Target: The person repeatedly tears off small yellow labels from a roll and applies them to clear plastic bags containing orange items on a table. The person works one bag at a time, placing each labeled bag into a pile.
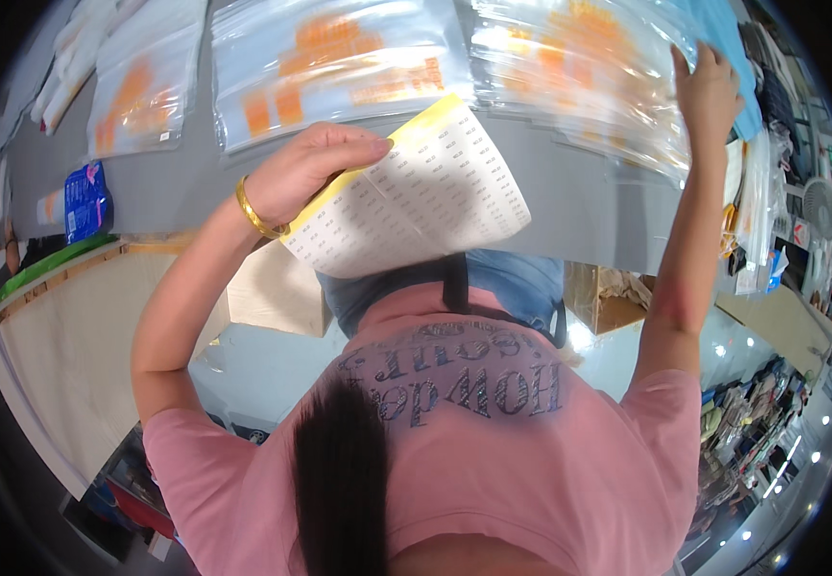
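A pink shirt [531, 470] lies nearest, on the person's side of the white label sheet [435, 187], and blue jeans [521, 278] show right by the sheet's near edge. The label sheet itself is held tilted above the grey table [617, 216], its yellow border toward the far left. At that border, the left hand [315, 163] pinches it, thumb on top and the other fingers hidden beneath; a gold bangle [246, 206] circles that wrist. Left of the label sheet, well apart, stands a blue packet [87, 204]. Just beyond the sheet lies a middle stack of clear bags [339, 72] with orange print; a similar right stack [569, 82] lies beyond and to its right. Farther right of the sheet, the right hand [709, 96] reaches over light-blue sheeting [744, 101] beside that stack, thumb and fingers spread apart. Farthest right of the sheet is a white fan [822, 208].
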The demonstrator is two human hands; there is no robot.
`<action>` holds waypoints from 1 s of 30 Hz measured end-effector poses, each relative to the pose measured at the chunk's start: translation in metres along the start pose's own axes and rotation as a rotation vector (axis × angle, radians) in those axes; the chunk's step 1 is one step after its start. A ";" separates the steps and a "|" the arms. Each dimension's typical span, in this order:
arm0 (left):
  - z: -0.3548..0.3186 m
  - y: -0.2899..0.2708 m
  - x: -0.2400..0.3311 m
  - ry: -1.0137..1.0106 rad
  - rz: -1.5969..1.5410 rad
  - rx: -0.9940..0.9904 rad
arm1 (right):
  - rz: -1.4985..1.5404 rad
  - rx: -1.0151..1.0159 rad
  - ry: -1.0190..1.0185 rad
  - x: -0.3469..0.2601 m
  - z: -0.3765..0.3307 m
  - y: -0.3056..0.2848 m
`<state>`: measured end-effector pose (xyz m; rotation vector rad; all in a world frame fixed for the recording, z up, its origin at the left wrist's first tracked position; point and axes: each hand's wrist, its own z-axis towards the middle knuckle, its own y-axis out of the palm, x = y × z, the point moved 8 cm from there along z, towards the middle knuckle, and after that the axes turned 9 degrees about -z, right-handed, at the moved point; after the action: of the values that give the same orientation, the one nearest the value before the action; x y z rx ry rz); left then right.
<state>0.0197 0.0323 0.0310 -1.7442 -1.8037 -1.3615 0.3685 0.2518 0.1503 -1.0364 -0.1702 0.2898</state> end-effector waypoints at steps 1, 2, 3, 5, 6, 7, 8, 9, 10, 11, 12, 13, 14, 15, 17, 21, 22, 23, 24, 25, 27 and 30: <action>0.006 0.004 0.004 -0.017 0.037 -0.001 | -0.280 0.152 -0.131 -0.040 -0.018 -0.022; 0.011 0.010 0.010 -0.017 0.064 -0.022 | 0.569 0.039 -0.179 -0.075 -0.036 -0.026; 0.013 0.014 0.013 -0.033 0.105 -0.028 | 0.701 -0.152 -0.267 -0.117 -0.061 -0.024; 0.017 0.024 0.024 0.043 0.195 -0.063 | 0.767 -0.179 -0.377 -0.178 -0.092 -0.032; 0.017 0.028 0.028 0.078 0.245 -0.071 | 0.738 -0.246 -0.482 -0.204 -0.103 -0.029; 0.017 0.029 0.031 0.123 0.276 -0.066 | 0.792 -0.200 -0.420 -0.207 -0.102 -0.029; 0.017 0.030 0.032 0.165 0.303 -0.060 | 0.821 -0.200 -0.413 -0.214 -0.104 -0.027; 0.015 0.030 0.034 0.207 0.329 -0.052 | 0.849 -0.226 -0.380 -0.218 -0.106 -0.021; 0.015 0.028 0.031 0.182 0.299 -0.061 | 0.816 -0.161 -0.402 -0.221 -0.107 -0.023; 0.017 0.026 0.027 0.159 0.270 -0.073 | 0.776 -0.119 -0.397 -0.223 -0.110 -0.024; 0.018 0.023 0.024 0.126 0.247 -0.080 | 0.743 -0.040 -0.434 -0.227 -0.114 -0.031; 0.020 0.020 0.020 0.095 0.220 -0.087 | 0.711 -0.098 -0.402 -0.229 -0.116 -0.028; 0.022 0.017 0.017 0.054 0.200 -0.087 | 0.687 -0.117 -0.414 -0.233 -0.120 -0.031; 0.024 0.013 0.013 0.013 0.179 -0.087 | 0.651 -0.140 -0.447 -0.236 -0.122 -0.034; 0.030 0.004 0.010 -0.026 0.392 -0.041 | 0.853 -0.241 -0.328 -0.225 -0.113 -0.035; 0.023 0.029 0.043 0.825 1.279 0.119 | 1.032 -0.521 0.172 -0.168 -0.076 0.014; 0.026 0.033 0.037 0.868 1.348 0.098 | 1.029 -0.535 0.243 -0.157 -0.065 0.031; 0.032 0.036 0.031 0.912 1.419 0.080 | 1.022 -0.552 0.201 -0.159 -0.060 0.047; 0.037 0.037 0.023 0.923 1.501 0.057 | 1.017 -0.565 0.163 -0.164 -0.059 0.063; 0.040 0.033 0.016 0.873 1.473 0.030 | 1.014 -0.580 0.126 -0.169 -0.062 0.077; 0.038 0.029 0.010 0.916 1.466 0.044 | 1.040 -0.624 0.129 -0.175 -0.071 0.102; 0.037 0.025 0.004 0.926 1.497 0.072 | 1.041 -0.648 0.163 -0.181 -0.086 0.121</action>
<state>0.0556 0.0584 0.0251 -1.3483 0.0926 -0.9729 0.2018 0.1820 0.0020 -1.7314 0.4814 1.1374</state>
